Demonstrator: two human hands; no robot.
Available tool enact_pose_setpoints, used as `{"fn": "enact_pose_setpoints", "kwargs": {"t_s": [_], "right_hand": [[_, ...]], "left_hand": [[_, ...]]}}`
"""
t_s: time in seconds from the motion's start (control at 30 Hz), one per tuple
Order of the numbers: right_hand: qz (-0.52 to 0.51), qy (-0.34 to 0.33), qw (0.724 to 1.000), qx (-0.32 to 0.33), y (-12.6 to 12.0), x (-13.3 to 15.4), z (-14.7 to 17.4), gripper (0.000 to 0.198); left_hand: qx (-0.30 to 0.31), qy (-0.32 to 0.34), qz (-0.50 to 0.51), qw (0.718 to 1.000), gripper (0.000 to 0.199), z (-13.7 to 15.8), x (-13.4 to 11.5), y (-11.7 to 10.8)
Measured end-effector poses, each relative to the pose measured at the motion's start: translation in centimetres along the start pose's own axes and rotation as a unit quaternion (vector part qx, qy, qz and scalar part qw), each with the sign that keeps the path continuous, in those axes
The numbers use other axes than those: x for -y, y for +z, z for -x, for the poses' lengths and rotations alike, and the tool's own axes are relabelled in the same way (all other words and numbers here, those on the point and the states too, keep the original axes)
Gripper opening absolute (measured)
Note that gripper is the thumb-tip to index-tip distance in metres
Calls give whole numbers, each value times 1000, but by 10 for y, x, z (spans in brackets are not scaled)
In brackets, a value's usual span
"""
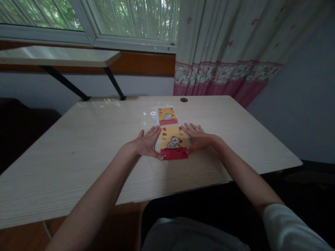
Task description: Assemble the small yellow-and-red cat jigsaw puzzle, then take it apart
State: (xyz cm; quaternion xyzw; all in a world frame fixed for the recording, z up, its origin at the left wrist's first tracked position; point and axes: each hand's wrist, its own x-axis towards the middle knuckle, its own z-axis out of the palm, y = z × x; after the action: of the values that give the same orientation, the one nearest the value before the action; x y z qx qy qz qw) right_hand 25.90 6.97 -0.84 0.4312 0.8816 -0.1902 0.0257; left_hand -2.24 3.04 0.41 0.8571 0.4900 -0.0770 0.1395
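at the far left of my head view i get a dark shape (23,129) beside the desk (78,146), too dim for me to make out. above it the window (136,21) runs along the back, green foliage blurred behind the glass, and below that a pale raised shelf (57,56) juts in on black struts (114,83) that meet the desktop. moving inward, i have the left hand (148,143) spread and clenching nothing, its fingertips by the upper left corner of the larger picture (174,143) and its thumb at the lower left corner. the smaller picture (167,115), white-edged along its left and top, lies flat just beyond the larger one; i cannot tell whether they touch. the larger one lies flat on the desk between the two hands, yellow above and red below, with a white animal in a red hat; the smaller shows a similar design. farther back i see a round brown fitting (184,100) near the desk's rear edge. next comes the right hand (196,137), fingers also extended and grasping nothing, fingertips by the upper right corner and thumb by the lower right. beyond hangs a patterned curtain (217,42) with a pink hem, then a pale sleeve (290,226) low down and the bluish wall (295,97).
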Motion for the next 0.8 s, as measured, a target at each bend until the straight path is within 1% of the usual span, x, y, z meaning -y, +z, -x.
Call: {"fn": "enact_pose_setpoints", "kwargs": {"t_s": [0.13,0.23,0.37,0.43,0.57,0.63,0.7,0.8], "right_hand": [[-4,12,1000,4,-1,4,0,127],[-8,9,1000,7,-1,5,-1,128],[-6,12,1000,20,-2,0,-2,128],[-14,13,1000,15,-5,-5,-3,123],[-41,25,999,-12,-13,-17,-4,103],[-38,21,999,-17,-16,-20,-5,95],[-25,12,999,-17,-16,-21,-6,92],[-5,12,1000,-11,-12,-20,-8,93]], "left_hand": [[17,-5,-2,1000,131,0,1,0],[33,-7,7,999,131,1,2,-2],[32,-3,7,999,129,1,2,-5],[35,-12,6,999,128,2,0,-6],[33,-27,12,999,130,2,-2,-5],[34,-26,16,999,130,2,-3,-5],[40,-26,21,999,130,2,-4,-7],[47,-35,37,998,129,4,-6,-11]]}}
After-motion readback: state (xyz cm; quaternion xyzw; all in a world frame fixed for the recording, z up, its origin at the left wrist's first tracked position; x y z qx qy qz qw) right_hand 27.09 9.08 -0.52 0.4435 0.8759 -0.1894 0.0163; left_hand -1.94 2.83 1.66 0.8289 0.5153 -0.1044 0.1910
